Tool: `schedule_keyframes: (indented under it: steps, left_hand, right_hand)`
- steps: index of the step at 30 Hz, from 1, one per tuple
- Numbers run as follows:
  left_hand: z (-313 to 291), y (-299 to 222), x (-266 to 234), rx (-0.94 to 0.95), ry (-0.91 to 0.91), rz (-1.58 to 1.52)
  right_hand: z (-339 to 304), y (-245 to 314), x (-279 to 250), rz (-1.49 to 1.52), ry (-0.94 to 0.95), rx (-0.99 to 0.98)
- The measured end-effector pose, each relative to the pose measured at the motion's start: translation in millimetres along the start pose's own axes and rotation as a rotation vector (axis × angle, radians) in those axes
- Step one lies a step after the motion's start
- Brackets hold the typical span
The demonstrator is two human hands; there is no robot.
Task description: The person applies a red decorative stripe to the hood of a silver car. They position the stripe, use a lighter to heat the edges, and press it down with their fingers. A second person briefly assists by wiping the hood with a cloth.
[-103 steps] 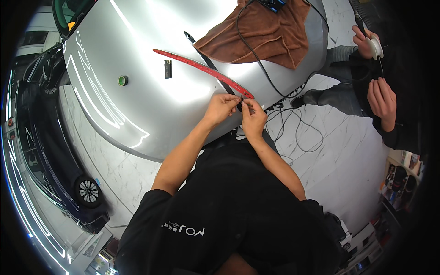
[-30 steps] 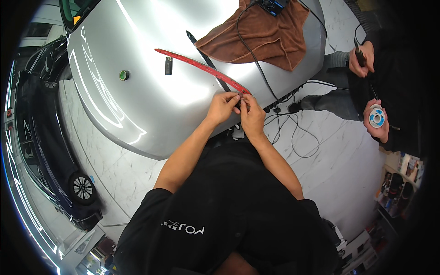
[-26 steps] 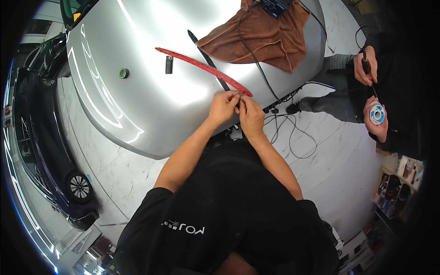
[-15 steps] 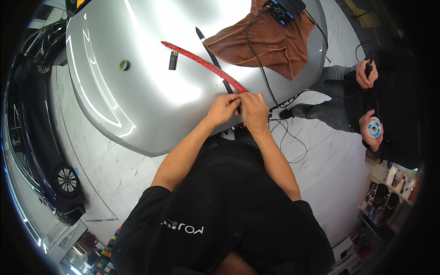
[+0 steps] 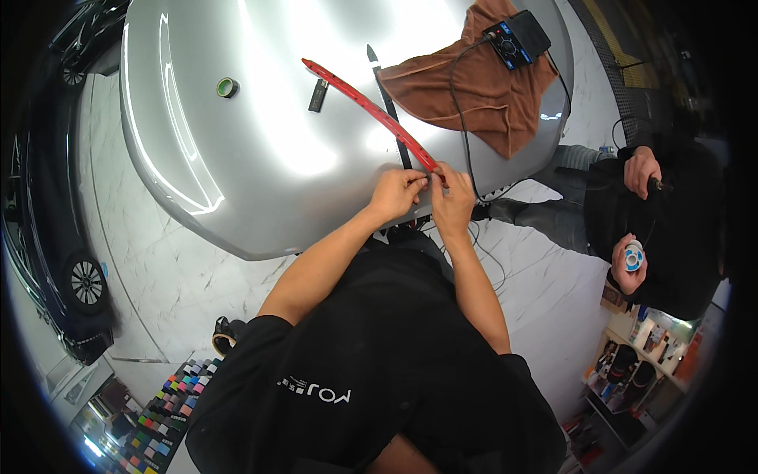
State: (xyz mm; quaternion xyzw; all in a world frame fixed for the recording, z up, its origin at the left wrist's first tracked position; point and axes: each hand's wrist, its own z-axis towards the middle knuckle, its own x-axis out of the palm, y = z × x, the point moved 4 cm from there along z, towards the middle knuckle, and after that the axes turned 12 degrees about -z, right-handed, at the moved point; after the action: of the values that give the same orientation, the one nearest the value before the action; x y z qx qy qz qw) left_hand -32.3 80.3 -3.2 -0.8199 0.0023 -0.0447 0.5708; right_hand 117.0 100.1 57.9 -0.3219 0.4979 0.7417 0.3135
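Observation:
A long, narrow red strip (image 5: pixel 367 105) lies slantwise over the silver car hood, and its near end is between the fingers of my right hand (image 5: pixel 452 201). My left hand (image 5: pixel 396 194) is closed in a pinch just left of that end; what its fingertips hold is too small to make out. Beneath the red strip a black strip (image 5: pixel 387 101) crosses it, running down to beside my left fingers. Next to the red strip's far part lies a small dark oblong object (image 5: pixel 318 95).
On the silver hood (image 5: pixel 276 189) are a green tape roll (image 5: pixel 227 87) and a brown cloth (image 5: pixel 474 103) bearing a black cabled control box (image 5: pixel 513 43). At right, a co-worker holds a dark cabled tool (image 5: pixel 655 185) and a white-blue spool (image 5: pixel 634 257). A dark car (image 5: pixel 47 197) stands left.
The view has shifted, so the hood and its things sit differently in the picture. My hands, close together before, are slightly apart now, with the right still at the red strip's near end.

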Motion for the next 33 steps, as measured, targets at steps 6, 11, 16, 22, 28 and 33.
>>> schedule_keyframes:
  steps: [6,11,16,22,28,33]
  left_hand:
    - [-5,7,1,0.125,-0.068,0.017]
    - [-11,-6,0,0.185,-0.08,0.061]
    - [2,27,8,0.476,-0.293,0.114]
    - [-22,9,13,0.436,-0.296,-0.096]
    - [-11,26,18,0.417,-0.187,0.025]
    - [7,39,18,0.355,-0.09,0.216]
  right_hand:
    - [11,0,-22,-0.158,0.004,-0.014]
    - [72,91,-17,-0.029,0.02,-0.293]
    - [127,235,79,0.114,0.287,-0.683]
    - [146,329,230,0.037,0.335,-0.851]
    - [171,325,267,-0.06,0.384,-0.624]
    - [123,311,164,0.303,0.378,-0.51]
